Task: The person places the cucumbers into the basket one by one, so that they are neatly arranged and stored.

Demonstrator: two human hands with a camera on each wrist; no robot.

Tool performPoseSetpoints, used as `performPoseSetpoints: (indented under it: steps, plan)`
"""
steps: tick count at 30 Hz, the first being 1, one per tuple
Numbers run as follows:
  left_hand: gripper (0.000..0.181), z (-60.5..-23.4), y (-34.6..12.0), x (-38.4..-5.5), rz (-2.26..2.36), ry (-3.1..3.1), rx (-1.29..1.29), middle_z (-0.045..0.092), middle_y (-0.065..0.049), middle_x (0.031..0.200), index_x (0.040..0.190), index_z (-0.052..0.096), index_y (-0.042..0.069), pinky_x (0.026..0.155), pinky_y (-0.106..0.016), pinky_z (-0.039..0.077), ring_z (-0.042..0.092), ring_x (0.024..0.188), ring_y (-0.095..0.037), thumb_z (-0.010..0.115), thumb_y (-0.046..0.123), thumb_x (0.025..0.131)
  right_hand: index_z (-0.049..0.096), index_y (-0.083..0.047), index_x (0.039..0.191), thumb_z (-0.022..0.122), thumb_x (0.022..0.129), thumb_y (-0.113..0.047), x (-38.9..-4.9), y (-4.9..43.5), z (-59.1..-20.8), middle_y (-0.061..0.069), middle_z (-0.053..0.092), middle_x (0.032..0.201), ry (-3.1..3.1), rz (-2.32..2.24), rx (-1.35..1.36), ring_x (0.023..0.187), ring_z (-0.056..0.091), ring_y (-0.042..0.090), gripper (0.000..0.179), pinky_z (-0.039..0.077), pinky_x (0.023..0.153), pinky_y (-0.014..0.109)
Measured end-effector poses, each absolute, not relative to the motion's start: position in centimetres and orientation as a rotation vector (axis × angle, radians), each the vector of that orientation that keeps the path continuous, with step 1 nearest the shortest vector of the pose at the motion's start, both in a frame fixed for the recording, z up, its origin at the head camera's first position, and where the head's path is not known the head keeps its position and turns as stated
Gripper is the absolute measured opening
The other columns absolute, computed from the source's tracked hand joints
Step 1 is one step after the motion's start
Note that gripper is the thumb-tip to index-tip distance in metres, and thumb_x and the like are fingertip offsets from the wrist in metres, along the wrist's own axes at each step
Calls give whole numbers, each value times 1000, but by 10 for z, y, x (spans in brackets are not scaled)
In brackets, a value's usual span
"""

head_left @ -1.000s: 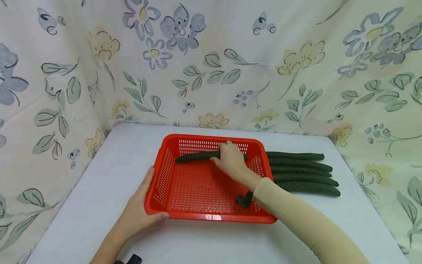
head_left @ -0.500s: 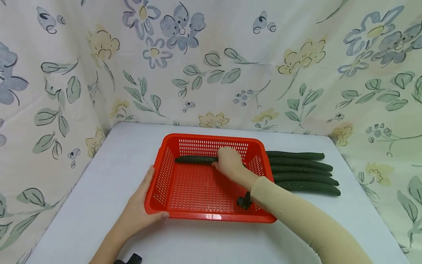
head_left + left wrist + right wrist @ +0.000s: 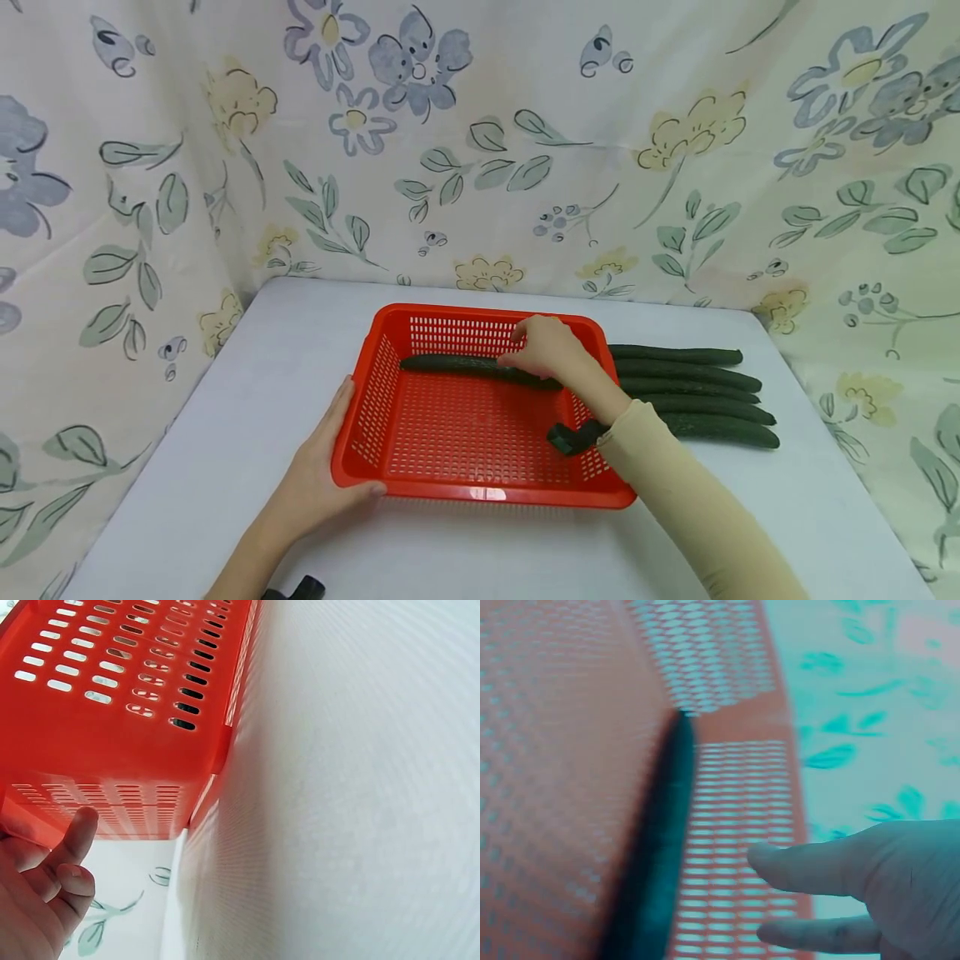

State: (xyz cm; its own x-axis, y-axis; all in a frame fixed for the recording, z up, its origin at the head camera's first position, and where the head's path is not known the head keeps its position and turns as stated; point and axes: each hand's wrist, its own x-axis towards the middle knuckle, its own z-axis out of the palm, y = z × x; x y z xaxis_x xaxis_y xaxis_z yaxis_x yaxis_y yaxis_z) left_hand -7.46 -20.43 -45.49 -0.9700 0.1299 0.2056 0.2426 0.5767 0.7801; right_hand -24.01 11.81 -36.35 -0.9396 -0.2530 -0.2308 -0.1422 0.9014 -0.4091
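A red plastic basket (image 3: 480, 492) with slotted walls stands on the white table. One long dark green cucumber (image 3: 450, 363) lies inside along the back wall. My left hand (image 3: 318, 475) holds the basket's near left corner, thumb along the front rim and fingers against the left side. In the left wrist view its fingers (image 3: 79, 836) show bent beside the red wall. Over the basket's right part, my right hand (image 3: 551, 346) is empty, hiding part of the back rim. The right wrist view shows two of its fingers (image 3: 802, 870) stretched out, apart from the cucumber.
Several more cucumbers (image 3: 697, 403) lie side by side right of the basket, their left ends hidden behind its wall and my right arm. A flowered cloth (image 3: 480, 167) hangs behind the table (image 3: 292, 333) and at both sides.
My right hand has lowered the cucumber onto the basket floor by the back wall, let it go, and moved up and right with its fingers spread. The left hand stays at the corner.
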Motion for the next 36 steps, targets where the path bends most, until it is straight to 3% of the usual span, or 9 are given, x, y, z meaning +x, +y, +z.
performPoseSetpoints:
  steps: [3,10,16,20,24,28,32,36]
  plan:
    - [135,-454,-205,-73,-1376,-2668,-309,19,-7,177,173,10,28,92,-31,57,42,150,-39,98,32,70,69,-3,135,84,92,-38,-238,133,-350,16,72,113,2710,-721,-357,64,72,22,57,59,61,32]
    - [134,-451,-201,-78,-1423,-2675,-317,20,-8,177,172,10,31,89,-30,58,47,145,-38,98,33,71,69,-3,132,80,96,-35,-226,188,-341,17,75,118,2748,-1006,-468,90,73,28,49,62,64,34]
    - [135,-451,-204,-77,-1414,-2673,-303,19,-5,178,172,9,31,90,-27,55,45,147,-37,98,30,71,67,-9,137,75,100,-40,-211,231,-345,15,73,124,2834,-1201,-402,107,70,32,49,63,64,36]
    - [136,-453,-205,-77,-1414,-2679,-307,17,-4,178,172,8,32,92,-24,53,44,148,-37,98,29,70,67,-12,136,72,101,-42,-199,260,-353,15,73,124,2904,-1261,-340,103,68,26,46,61,61,35]
    - [138,-454,-205,-77,-1417,-2671,-310,17,-4,178,172,8,32,91,-24,53,46,146,-37,99,27,69,68,-13,135,71,102,-40,-188,286,-367,11,72,124,2943,-1318,-299,95,66,12,43,60,58,36]
    - [138,-455,-205,-78,-1429,-2657,-321,17,-5,178,172,8,32,90,-24,53,48,144,-38,98,25,69,67,-12,134,71,103,-37,-178,309,-384,0,71,120,2993,-1327,-260,96,63,1,40,60,56,33]
    - [136,-455,-204,-78,-1447,-2651,-322,17,-6,178,172,8,30,88,-24,54,49,142,-38,98,25,70,68,-10,132,72,103,-33,-167,328,-402,-19,68,112,3031,-1348,-207,95,62,-3,38,59,55,31]
    - [134,-456,-204,-77,-1437,-2654,-316,18,-7,178,172,9,29,87,-24,54,50,140,-37,97,26,71,67,-5,133,73,103,-26,-156,343,-417,-27,66,109,3052,-1392,-182,96,61,-6,37,58,53,30]
